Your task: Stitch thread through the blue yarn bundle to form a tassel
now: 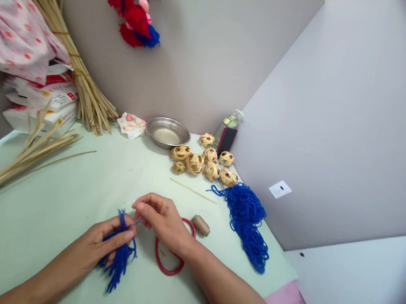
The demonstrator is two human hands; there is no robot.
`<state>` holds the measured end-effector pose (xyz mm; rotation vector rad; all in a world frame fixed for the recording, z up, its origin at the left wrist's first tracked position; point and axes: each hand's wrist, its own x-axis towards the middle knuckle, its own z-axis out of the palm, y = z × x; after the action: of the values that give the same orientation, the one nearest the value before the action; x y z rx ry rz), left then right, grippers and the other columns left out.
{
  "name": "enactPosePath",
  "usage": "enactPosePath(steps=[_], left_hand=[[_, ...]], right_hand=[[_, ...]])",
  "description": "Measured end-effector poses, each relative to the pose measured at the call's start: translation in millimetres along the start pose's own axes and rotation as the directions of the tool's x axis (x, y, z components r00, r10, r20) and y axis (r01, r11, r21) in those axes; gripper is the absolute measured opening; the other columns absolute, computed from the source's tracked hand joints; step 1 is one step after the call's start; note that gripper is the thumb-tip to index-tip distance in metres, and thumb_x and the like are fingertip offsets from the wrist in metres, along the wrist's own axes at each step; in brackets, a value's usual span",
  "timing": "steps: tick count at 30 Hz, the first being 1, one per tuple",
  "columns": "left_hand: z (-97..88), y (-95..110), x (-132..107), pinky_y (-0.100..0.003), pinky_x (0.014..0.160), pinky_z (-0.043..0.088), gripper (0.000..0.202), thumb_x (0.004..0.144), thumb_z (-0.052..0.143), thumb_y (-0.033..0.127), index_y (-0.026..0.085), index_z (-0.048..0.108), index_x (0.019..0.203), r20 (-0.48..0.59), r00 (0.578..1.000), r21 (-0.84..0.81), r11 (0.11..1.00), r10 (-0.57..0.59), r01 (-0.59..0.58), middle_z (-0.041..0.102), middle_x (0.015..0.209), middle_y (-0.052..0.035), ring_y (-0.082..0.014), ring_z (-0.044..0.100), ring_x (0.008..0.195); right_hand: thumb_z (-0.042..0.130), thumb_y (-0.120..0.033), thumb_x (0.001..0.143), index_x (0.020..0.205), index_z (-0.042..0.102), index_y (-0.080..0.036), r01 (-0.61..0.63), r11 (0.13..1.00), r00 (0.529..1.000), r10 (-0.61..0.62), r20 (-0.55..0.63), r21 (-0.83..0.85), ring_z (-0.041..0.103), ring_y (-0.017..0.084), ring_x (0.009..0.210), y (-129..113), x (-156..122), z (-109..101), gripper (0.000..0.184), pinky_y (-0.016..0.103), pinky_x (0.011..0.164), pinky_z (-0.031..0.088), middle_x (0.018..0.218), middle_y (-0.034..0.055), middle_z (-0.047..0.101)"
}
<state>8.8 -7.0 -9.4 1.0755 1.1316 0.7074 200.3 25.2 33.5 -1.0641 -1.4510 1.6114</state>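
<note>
My left hand is closed around a tassel of blue yarn, thumb on top, with the cut ends hanging below and a short tuft above. Just to the right, my right hand is closed in a pinch, fingers bent, on a thin blue strand leading from the tassel. What lies at its fingertips is partly hidden. Under the right wrist lie red-handled scissors, their blades out of sight. A spool of brown thread rests beside them.
A loose blue yarn hank lies to the right. Several woven balls sit behind, near a metal bowl, a phone and a jar. Plant strips lie at left. Red and blue tassels hang above.
</note>
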Motion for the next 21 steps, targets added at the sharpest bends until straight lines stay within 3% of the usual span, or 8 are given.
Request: enactPosePath(steps=[3,7,9,14,21], left_hand=[[-1.8,3.6,-0.7,-0.03,0.054,0.039,0.055,0.071,0.086,0.075,0.024,0.075,0.089,-0.165,0.986,-0.061,0.998,-0.007,-0.004,0.061,0.063,0.0032,-0.0167,0.049,0.054],[-3.2,8.2,-1.4,-0.029,0.054,0.04,0.061,0.065,0.088,0.079,0.025,0.074,0.088,-0.252,0.968,-0.1,0.995,-0.016,-0.01,0.061,0.065,0.0029,-0.0174,0.049,0.057],[-2.9,10.6,-2.6,-0.03,0.055,0.041,0.06,0.065,0.087,0.08,0.025,0.075,0.087,-0.271,0.962,-0.108,0.994,-0.005,-0.025,0.062,0.068,0.0023,-0.0183,0.051,0.06],[-1.3,13.0,-4.2,-0.031,0.057,0.044,0.051,0.072,0.087,0.073,0.026,0.075,0.087,-0.292,0.955,-0.094,0.992,0.05,-0.081,0.064,0.072,0.0022,-0.0184,0.053,0.061],[-3.1,1.1,0.0,-0.032,0.056,0.044,0.051,0.076,0.084,0.074,0.027,0.073,0.088,-0.235,0.968,-0.052,0.993,0.086,-0.101,0.064,0.068,0.0028,-0.0189,0.054,0.057]], right_hand=[[0.075,-0.069,0.095,0.098,0.066,-0.019,0.033,0.987,0.998,-0.04,-0.047,-0.155,0.052,0.015,0.08,-2.8,-2.3,-2.2,0.05,0.029,0.074,0.043,0.091,0.0008,0.066],[0.08,-0.07,0.091,0.083,0.063,-0.02,-0.006,0.984,0.98,0.041,0.194,-0.178,0.049,0.014,0.075,4.1,-2.2,-3.6,0.053,0.029,0.07,0.04,0.078,-0.0024,0.058],[0.077,-0.072,0.092,0.078,0.062,-0.02,-0.002,0.993,0.971,0.031,0.237,-0.119,0.05,0.015,0.075,8.5,-0.6,-3.1,0.056,0.029,0.073,0.042,0.076,-0.0018,0.058],[0.073,-0.076,0.093,0.089,0.065,-0.02,-0.003,0.998,0.998,0.008,0.067,-0.068,0.056,0.015,0.077,7.7,1.6,-4.0,0.056,0.03,0.076,0.046,0.085,0.0005,0.065],[0.076,-0.083,0.085,0.075,0.061,-0.02,-0.109,0.992,0.973,0.12,0.195,-0.065,0.053,0.014,0.071,4.4,-0.2,-1.7,0.065,0.03,0.073,0.045,0.071,-0.0024,0.058]])
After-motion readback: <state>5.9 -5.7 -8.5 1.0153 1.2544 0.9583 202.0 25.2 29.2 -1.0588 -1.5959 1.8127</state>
